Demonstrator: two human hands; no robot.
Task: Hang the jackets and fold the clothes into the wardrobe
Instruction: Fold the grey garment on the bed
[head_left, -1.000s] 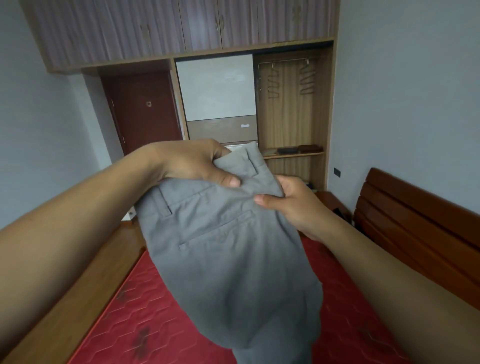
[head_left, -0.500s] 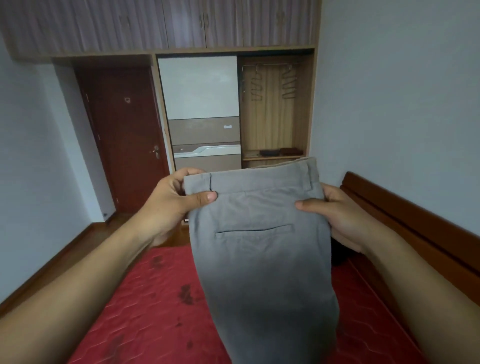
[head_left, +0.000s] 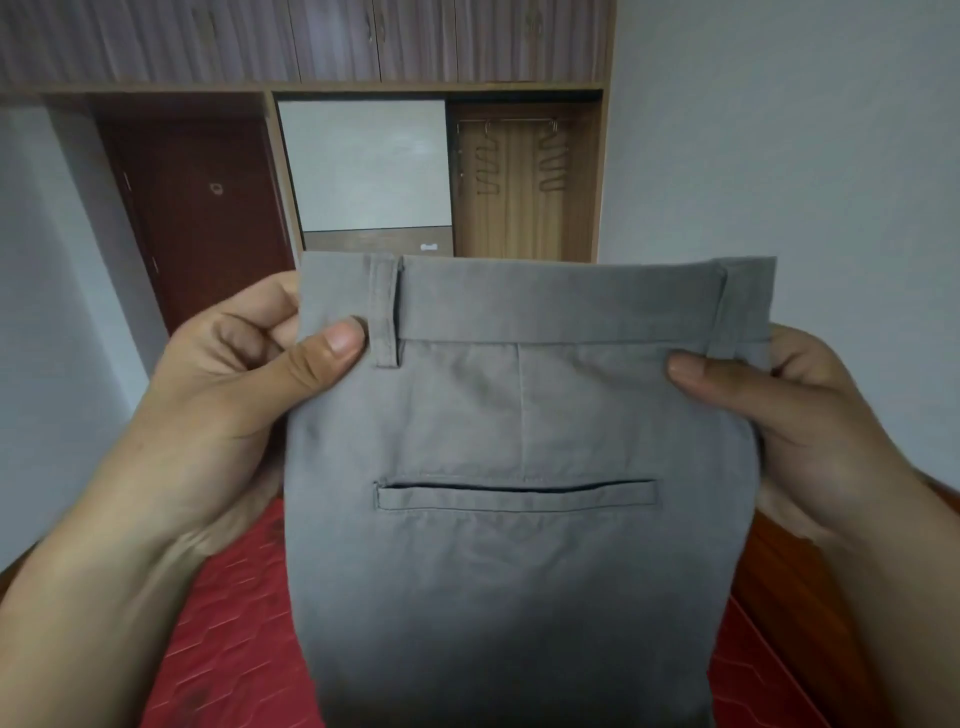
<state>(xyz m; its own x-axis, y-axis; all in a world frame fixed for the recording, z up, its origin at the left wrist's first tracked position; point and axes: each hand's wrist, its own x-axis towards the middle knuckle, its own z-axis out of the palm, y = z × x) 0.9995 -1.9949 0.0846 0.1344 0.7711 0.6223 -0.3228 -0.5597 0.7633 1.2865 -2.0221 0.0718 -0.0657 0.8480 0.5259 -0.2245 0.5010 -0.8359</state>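
Note:
Grey trousers (head_left: 519, 545) hang upright close in front of me, waistband on top and a welt back pocket facing me. My left hand (head_left: 244, 389) pinches the waistband's left end, thumb beside a belt loop. My right hand (head_left: 779, 410) pinches the right end, thumb on the front. The legs drop out of view below. Behind them stands the wardrobe (head_left: 524, 187), its right compartment open, with a rail and two empty wire hangers (head_left: 550, 161).
A red mattress (head_left: 228, 623) lies below the trousers. A dark wooden headboard (head_left: 795, 597) runs along the right wall. A dark red door (head_left: 197, 218) is at the left. A white sliding panel (head_left: 369, 166) covers the wardrobe's middle section.
The trousers went from bunched and tilted to stretched flat and level. My hands moved apart along the waistband and lifted it closer to the camera.

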